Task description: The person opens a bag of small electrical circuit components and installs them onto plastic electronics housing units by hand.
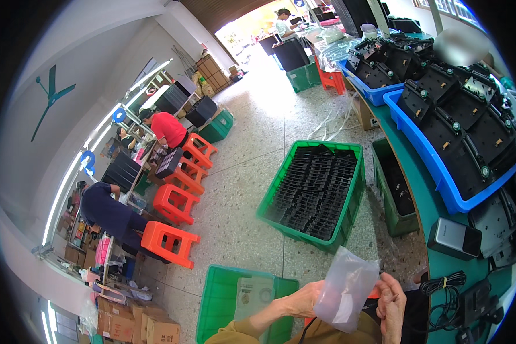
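1. Just beyond my fingers is the near rim of a green rectangular plastic crate [351, 213] packed with rows of black slatted parts.
2. To the left of my fingers, the wall of a second green plastic crate [215, 301] stands near my left forearm; ahead of it, the speckled pale floor [235, 200] lies open.
3. To their right curves the edge of a green tabletop [417, 166], bearing a blue plastic tray [450, 195] heaped with black panels, a silver-and-black box [454, 238] and a coiled black cable [446, 286].
4. Far left of my fingers, orange plastic stools [169, 243] line a workbench where other people work.
5. My left hand [304, 299] grasps the left side of a translucent plastic bag [345, 289], held up before me.
6. My right hand [391, 301] has bent fingers at the bag's right edge; I cannot tell whether they pinch it.
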The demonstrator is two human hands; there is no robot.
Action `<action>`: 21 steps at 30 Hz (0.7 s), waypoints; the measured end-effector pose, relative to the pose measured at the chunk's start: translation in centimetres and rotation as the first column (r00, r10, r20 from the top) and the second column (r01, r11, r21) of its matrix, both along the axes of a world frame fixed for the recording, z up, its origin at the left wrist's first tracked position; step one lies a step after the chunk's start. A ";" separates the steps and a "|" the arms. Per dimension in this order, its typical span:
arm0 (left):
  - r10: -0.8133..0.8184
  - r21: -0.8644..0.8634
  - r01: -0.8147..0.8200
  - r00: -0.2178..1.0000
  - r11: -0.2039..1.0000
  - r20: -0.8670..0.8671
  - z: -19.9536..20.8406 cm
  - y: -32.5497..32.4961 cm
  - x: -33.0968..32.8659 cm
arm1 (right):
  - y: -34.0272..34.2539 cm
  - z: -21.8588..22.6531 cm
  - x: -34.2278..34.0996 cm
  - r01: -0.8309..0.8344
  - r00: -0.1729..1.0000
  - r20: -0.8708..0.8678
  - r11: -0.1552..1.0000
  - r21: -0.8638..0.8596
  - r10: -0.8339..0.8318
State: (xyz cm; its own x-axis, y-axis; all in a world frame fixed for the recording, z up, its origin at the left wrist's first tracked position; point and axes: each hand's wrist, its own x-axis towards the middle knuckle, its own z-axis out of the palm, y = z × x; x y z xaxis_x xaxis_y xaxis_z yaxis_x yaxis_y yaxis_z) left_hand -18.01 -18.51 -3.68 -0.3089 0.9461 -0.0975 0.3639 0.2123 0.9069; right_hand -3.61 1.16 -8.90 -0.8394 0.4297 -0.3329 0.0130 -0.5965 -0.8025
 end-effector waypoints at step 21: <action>0.192 0.038 -0.193 0.981 0.981 0.014 2.1 -1.4 -3.7 | -0.1 0.8 0.7 0.154 0.985 0.065 0.985 0.075 -0.159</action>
